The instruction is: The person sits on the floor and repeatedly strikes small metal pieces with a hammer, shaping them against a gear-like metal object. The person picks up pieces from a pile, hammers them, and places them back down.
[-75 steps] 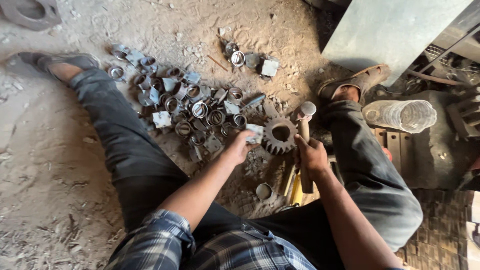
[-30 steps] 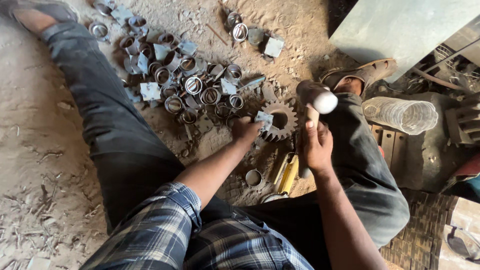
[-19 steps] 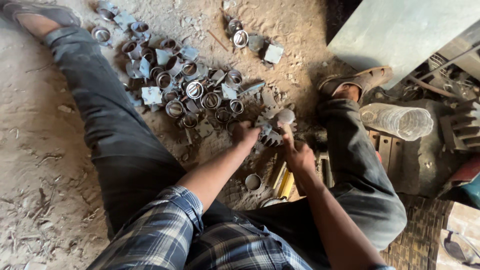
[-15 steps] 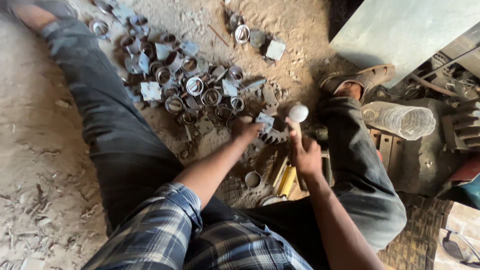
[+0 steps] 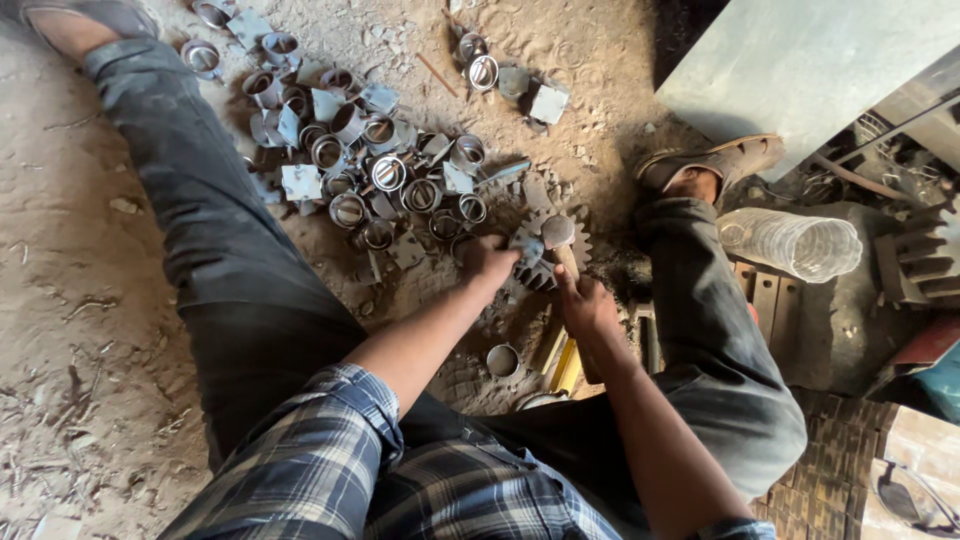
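Note:
My right hand [image 5: 588, 305] grips the wooden handle of a hammer [image 5: 558, 234], whose round metal head rests down on the toothed gear wheel [image 5: 577, 252] lying on the dirt floor between my legs. My left hand [image 5: 485, 259] pinches a small grey metal piece [image 5: 527, 248] against the left side of the gear, just under the hammer head. The gear's middle is hidden by the hammer and the piece.
A pile of several short metal rings and flat square plates [image 5: 370, 175] lies beyond my left hand. A few more rings [image 5: 484, 70] lie further back. A clear plastic jar [image 5: 792, 241] lies on its side at right, beside a grey sheet panel [image 5: 820, 60]. A small ring [image 5: 502, 360] and yellow-handled tools [image 5: 565, 365] lie near my lap.
The hammer was raised a second ago, came down, lifted slightly, and its head now sits on the gear again. My left hand has stayed at the gear holding the small piece.

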